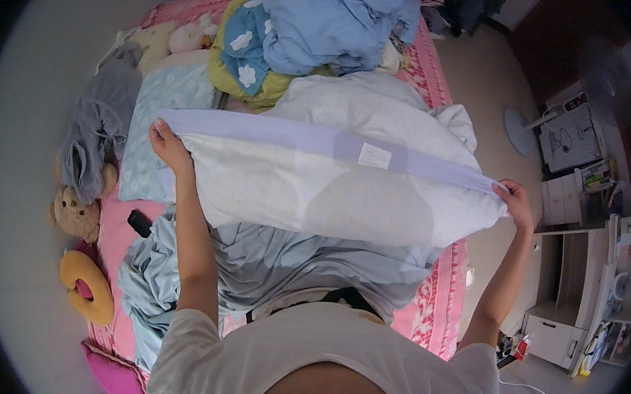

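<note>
A white quilt (257,177) with a lavender band (261,130) along its upper edge is stretched between my two hands. A small white label (374,155) is on that band, right of its middle. My left hand (170,147) is closed on the band's left end, over a pale blue patterned pillow (166,101). The right end is pinched in my right hand (516,203), out past the bed's right side. The quilt's body drapes below the band, and more white bedding lies behind it. Light blue fabric (302,260) is bunched between the quilt and my body.
A pink bed (437,305) lies beneath. Blue bedding (330,26) is heaped at its far end. Along the left wall are a teddy bear (77,214), a yellow neck pillow (90,286) and a black object (139,223). To the right stand a fan (518,131) and a white cabinet (551,339).
</note>
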`<act>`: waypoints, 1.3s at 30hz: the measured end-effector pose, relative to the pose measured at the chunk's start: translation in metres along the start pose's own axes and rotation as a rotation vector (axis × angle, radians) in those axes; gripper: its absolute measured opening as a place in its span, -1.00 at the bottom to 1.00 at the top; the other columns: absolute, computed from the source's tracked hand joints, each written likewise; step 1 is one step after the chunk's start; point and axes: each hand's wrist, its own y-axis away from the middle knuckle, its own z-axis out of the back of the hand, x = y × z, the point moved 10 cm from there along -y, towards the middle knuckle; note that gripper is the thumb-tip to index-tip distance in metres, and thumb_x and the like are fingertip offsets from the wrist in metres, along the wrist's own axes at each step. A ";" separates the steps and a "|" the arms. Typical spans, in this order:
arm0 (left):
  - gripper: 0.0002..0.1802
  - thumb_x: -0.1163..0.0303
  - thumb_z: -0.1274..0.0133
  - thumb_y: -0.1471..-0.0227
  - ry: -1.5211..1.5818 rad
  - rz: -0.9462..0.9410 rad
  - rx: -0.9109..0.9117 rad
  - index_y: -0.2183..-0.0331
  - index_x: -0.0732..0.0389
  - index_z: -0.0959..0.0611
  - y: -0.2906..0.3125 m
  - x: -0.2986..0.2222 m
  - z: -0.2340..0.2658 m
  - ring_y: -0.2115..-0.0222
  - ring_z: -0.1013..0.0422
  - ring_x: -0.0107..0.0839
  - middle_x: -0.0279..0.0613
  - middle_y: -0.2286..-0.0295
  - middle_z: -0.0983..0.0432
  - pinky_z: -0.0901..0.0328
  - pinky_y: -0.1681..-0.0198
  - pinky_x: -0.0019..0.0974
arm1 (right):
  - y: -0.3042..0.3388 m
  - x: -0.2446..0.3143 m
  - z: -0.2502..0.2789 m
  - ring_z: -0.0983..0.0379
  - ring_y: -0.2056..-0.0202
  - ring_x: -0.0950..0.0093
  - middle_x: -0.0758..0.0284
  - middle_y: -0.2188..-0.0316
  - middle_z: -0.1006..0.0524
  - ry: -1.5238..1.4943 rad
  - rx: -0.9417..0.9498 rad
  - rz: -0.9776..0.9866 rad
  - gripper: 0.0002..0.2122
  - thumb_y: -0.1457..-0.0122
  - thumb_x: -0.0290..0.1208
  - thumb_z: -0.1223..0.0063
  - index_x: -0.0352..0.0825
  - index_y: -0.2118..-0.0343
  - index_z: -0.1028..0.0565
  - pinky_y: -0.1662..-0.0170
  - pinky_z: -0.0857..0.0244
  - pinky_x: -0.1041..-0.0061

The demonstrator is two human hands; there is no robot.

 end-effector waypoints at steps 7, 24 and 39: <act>-0.71 0.22 0.15 -0.12 0.060 0.043 0.031 0.50 0.24 -0.33 0.010 -0.008 -0.002 0.56 0.02 -0.63 -0.48 0.60 -0.07 0.03 0.51 -0.51 | 0.019 0.121 -0.024 -0.37 0.28 0.41 0.25 0.35 -0.45 0.473 -0.382 0.460 -0.79 0.02 -0.50 -0.02 -0.37 0.27 -0.45 0.21 -0.22 0.53; -0.80 0.36 0.12 -0.06 0.015 -0.221 0.572 0.35 0.30 -0.46 0.101 -0.137 -0.082 0.47 -0.35 -0.34 -0.11 0.49 -0.41 -0.22 0.36 -0.39 | 0.068 0.380 -0.319 -0.33 0.35 0.49 0.25 0.39 -0.43 -0.432 0.257 0.916 -0.74 -0.01 -0.37 -0.10 -0.36 0.25 -0.39 0.27 -0.20 0.55; -0.83 0.43 0.16 -0.06 0.068 -0.030 0.685 0.39 0.31 -0.49 0.147 -0.067 -0.108 0.61 -0.30 -0.41 -0.13 0.61 -0.38 -0.19 0.50 -0.41 | 0.033 0.299 -0.348 -0.17 0.69 0.62 0.26 0.73 -0.34 -0.388 0.223 0.503 -0.79 -0.03 -0.31 -0.08 -0.38 0.49 -0.42 0.60 -0.10 0.57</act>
